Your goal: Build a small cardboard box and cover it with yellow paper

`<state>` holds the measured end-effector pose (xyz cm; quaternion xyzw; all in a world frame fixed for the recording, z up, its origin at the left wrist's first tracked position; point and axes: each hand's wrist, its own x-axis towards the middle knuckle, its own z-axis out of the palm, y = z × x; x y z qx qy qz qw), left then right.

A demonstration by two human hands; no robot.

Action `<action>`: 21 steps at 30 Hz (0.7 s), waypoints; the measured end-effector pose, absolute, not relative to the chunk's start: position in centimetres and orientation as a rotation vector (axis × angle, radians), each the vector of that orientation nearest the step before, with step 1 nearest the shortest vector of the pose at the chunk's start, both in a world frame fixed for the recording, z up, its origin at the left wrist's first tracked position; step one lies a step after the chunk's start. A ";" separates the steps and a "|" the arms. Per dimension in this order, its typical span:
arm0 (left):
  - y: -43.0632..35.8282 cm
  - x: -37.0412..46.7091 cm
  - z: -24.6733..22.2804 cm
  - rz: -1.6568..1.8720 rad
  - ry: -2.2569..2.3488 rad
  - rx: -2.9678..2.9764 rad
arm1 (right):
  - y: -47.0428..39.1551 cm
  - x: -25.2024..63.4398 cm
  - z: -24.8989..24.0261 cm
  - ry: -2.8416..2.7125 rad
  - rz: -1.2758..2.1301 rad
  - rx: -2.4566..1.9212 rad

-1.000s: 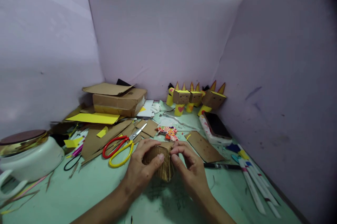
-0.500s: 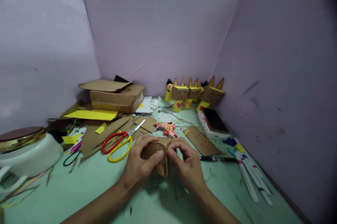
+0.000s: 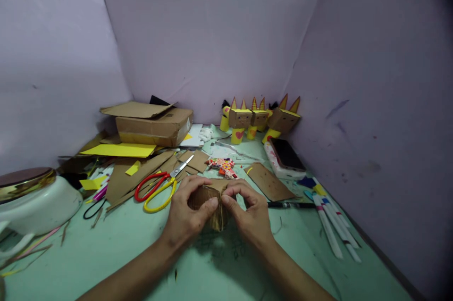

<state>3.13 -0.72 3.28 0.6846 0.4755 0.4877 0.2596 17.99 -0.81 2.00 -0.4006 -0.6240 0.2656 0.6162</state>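
Between both hands is a small folded cardboard box (image 3: 216, 220), one corner edge facing me. My left hand (image 3: 193, 209) wraps its left side, thumb pressed on the face near the corner. On the right, my right hand (image 3: 247, 204) pinches the upper part of that corner edge between thumb and fingers. The box's far sides are hidden by the fingers. Left of my left hand lie scissors (image 3: 164, 188) with one red and one yellow handle, blades apart. Just beyond the box is a colourful patterned scrap (image 3: 222, 165).
Cardboard pieces (image 3: 123, 180), yellow paper (image 3: 118, 150) and a brown carton (image 3: 154, 126) lie at the left, behind a white lidded mug (image 3: 38, 202). Several cardboard-headed figures (image 3: 240, 124) stand at the back. A phone (image 3: 287, 154), black pen (image 3: 290, 205) and white markers (image 3: 329, 230) lie right.
The view has tilted down a little, so the scene sits slightly differently in the picture. Both hands keep nearly the same hold on the cardboard box.
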 end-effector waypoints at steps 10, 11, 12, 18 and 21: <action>0.0 2.5 3.5 1.207 1.316 1.794 | -0.7 18.1 2.2 -1.467 0.633 -0.912; 0.2 2.2 3.5 1.170 1.292 1.750 | -0.6 18.3 2.2 -1.498 0.656 -0.884; 0.4 1.9 3.5 1.140 1.251 1.698 | -0.5 18.5 2.1 -1.532 0.682 -0.854; 0.9 1.2 3.6 1.057 1.072 1.544 | -0.1 19.2 1.6 -1.594 0.756 -0.829; 0.6 1.6 3.7 1.049 1.126 1.610 | -0.1 19.0 1.5 -1.584 0.714 -0.862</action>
